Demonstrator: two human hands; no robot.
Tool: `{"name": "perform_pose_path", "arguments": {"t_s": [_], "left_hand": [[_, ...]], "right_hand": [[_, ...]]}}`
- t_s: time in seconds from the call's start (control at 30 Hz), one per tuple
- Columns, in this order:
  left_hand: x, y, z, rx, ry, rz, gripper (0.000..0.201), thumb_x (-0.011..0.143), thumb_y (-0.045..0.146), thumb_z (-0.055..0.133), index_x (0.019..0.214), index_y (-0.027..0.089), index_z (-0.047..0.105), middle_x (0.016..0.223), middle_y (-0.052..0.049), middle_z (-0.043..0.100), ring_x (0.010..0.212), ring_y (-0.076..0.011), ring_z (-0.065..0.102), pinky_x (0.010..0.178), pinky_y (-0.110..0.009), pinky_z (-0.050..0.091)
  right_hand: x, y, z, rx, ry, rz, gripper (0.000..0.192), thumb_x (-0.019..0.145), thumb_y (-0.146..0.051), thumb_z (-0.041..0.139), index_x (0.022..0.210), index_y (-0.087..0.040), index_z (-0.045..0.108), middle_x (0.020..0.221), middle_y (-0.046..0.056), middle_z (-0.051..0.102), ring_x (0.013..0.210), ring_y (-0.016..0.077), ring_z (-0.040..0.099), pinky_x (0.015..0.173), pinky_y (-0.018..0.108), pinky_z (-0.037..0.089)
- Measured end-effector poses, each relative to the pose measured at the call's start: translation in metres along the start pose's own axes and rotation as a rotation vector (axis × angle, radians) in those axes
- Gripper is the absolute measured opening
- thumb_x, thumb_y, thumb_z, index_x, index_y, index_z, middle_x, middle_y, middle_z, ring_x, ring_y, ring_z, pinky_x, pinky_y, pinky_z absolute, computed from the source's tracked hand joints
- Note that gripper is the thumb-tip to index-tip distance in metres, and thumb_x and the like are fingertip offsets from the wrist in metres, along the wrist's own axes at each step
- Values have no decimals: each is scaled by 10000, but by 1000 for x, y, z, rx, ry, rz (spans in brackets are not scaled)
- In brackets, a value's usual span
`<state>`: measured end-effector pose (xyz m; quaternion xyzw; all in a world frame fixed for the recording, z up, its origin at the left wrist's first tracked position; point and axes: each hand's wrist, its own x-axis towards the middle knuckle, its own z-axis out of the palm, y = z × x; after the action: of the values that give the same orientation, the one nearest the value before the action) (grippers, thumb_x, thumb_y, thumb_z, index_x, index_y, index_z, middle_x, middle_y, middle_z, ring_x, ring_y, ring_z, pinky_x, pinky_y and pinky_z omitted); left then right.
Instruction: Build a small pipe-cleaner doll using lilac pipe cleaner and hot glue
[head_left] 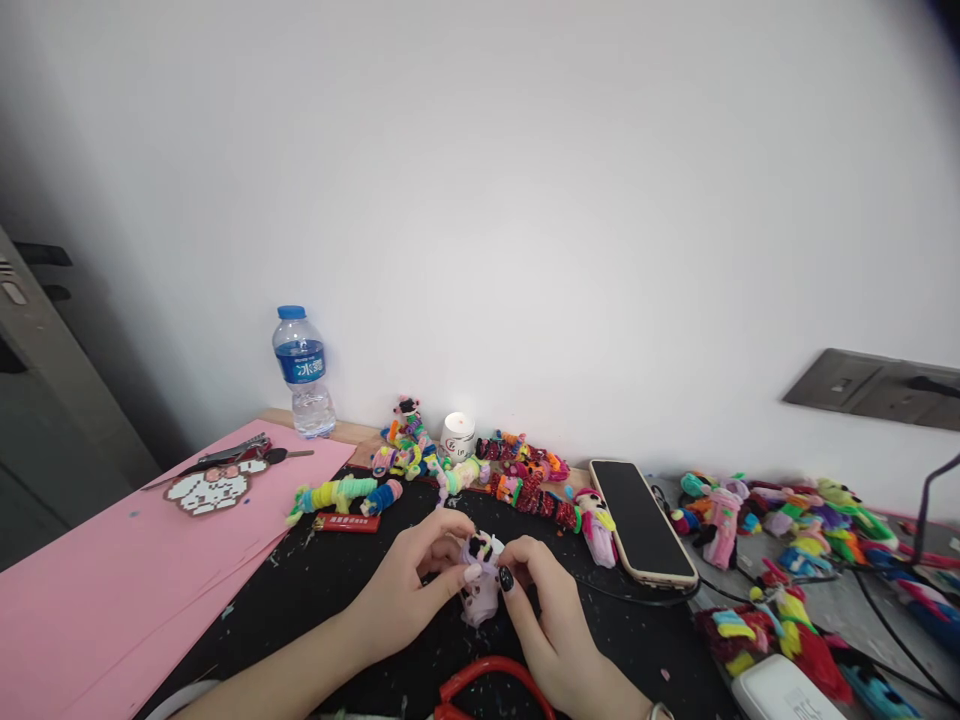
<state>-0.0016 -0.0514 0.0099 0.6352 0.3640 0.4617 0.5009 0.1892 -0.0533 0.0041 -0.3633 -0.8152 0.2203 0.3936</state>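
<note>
A small lilac doll (481, 585) made of fuzzy wrapped stuff, with a black-and-white tuft at its top, sits upright between two hands low in the middle of the view, just over a black mat (352, 600) dusted with pale scraps. The left hand (409, 590) is closed on its side, thumb and forefinger pinching near the head; the right hand (544, 610) — one dark-painted nail showing — pinches it from the other side, fingers curled in tight. Both have it in their grip, and the doll's lower end hangs free just above the mat.

Just below the hands, at the near edge, lies a red curved handle (491, 680) of some tool, the rest cut off. Beyond the hands a line of bright finished dolls (517, 480) runs along the back of the mat, with a small white jar (458, 436) among them and a red lighter (346, 522) lying flat to the left. A dark phone (642, 518) lies face up to the right, near a pink doll. Farther right a loose heap of colourful dolls (780, 520) spreads over a grey surface crossed by black cables.

To the left a pink sheet (90, 580) carries a bead-pattern figure (210, 490) and a pair of scissors (225, 456) — behind them stands a water bottle (302, 372) against the white wall (525, 200).
</note>
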Motion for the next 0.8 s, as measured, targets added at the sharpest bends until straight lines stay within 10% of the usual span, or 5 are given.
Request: {"name": "perform_pose_path", "arguments": {"t_s": [0.8], "left_hand": [[21,2,-16,-319,417,-104,357,750,352,656,1026,222,472,910,-11,590,755,-139,598,649,-269,513]], "right_hand": [[10,6,5,-440,-4,166,402,604,-8,413,945,-198,508,976,76,564,908,264,494,756,383,355]]}}
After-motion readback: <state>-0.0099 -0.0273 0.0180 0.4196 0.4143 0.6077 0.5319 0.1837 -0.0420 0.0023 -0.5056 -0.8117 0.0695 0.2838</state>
